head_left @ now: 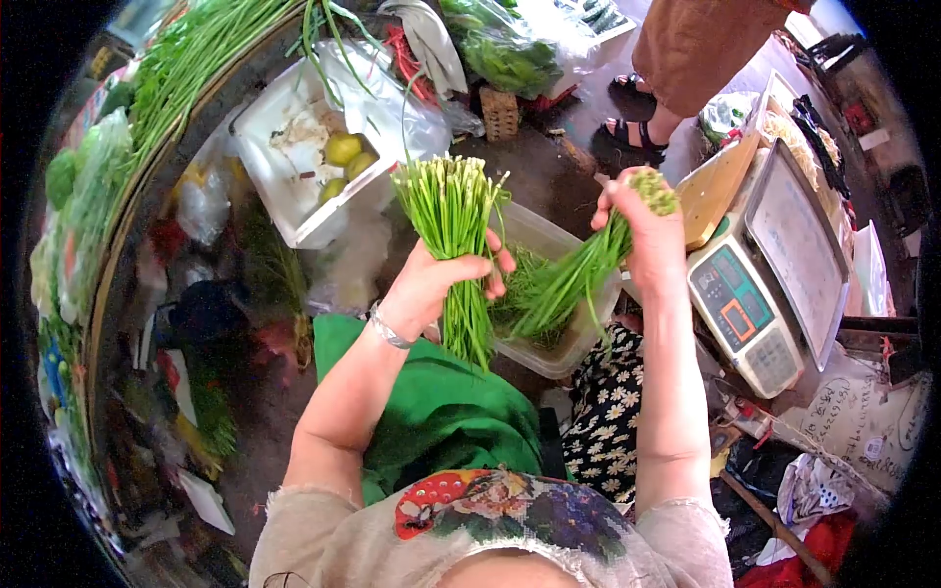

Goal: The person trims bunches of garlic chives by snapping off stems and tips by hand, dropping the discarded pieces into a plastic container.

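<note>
My left hand (441, 279) is wrapped around a thick bunch of thin green stems (454, 201), its pale cut ends pointing away from me. These look like chives or garlic stems; I cannot tell which. A silver bracelet (390, 328) circles that wrist. My right hand (647, 230) grips a smaller bunch of the same greens (578, 274), with cut ends showing at the top of the fist and tips hanging down to the left. Beneath both hands sits a translucent plastic tub (559, 365) with loose green trimmings (529, 314) in it.
A digital scale (745, 304) stands at right. At upper left, a white foam box (309, 230) holds several yellow-green fruits (343, 149). Piled vegetables (206, 69) line the curved left edge. Another person's sandalled foot (637, 132) is at the top. Green cloth (441, 421) covers my lap.
</note>
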`<state>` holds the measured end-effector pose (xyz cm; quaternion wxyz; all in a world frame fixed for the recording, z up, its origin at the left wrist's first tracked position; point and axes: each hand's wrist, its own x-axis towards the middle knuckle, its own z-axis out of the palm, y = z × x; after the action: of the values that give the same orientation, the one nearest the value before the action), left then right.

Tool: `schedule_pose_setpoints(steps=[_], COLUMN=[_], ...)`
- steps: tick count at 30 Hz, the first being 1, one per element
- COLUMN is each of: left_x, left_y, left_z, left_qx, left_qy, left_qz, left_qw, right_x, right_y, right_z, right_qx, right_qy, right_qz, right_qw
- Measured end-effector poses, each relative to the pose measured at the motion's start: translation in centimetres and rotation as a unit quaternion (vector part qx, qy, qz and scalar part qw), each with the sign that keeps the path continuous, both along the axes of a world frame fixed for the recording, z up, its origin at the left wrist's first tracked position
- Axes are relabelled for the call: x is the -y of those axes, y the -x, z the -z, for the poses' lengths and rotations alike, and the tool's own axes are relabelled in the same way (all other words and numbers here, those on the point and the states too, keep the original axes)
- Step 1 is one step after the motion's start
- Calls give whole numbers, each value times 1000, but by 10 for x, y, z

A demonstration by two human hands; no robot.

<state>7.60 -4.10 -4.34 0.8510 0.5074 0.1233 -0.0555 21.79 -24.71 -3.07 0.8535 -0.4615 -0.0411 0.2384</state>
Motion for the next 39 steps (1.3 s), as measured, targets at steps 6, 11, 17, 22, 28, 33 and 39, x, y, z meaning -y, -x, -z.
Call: schedule_pose_setpoints(steps=[6, 11, 17, 22, 28, 33, 39], left_x=[9, 12, 6, 3, 1, 5, 7], left_y=[-1, 0, -3, -3, -3, -5, -6], left_z=[2, 2, 6, 6, 6, 3, 6], left_qx=[-4, -5, -15, -34, -32, -30, -32], left_qy=[-16, 16, -23, -52, -54, -50, -109], left_qz=[28, 43, -60, -82, -94, -101, -107], left_qw=[999, 999, 998, 995, 994, 993, 988], right_x=[-24, -32, -25, -17, -12, -23, -25], right_y=[17, 31, 27, 19, 13, 31, 26], right_z=[6, 11, 13, 2, 8, -1, 7], right_qx=[43, 54, 94, 79, 94, 122, 141], right_qy=[94, 91, 135, 138, 116, 141, 177], right_qz=[-76, -184, -149, -85, -28, -98, -100], right_qw=[992, 977, 975, 984, 988, 978, 969])
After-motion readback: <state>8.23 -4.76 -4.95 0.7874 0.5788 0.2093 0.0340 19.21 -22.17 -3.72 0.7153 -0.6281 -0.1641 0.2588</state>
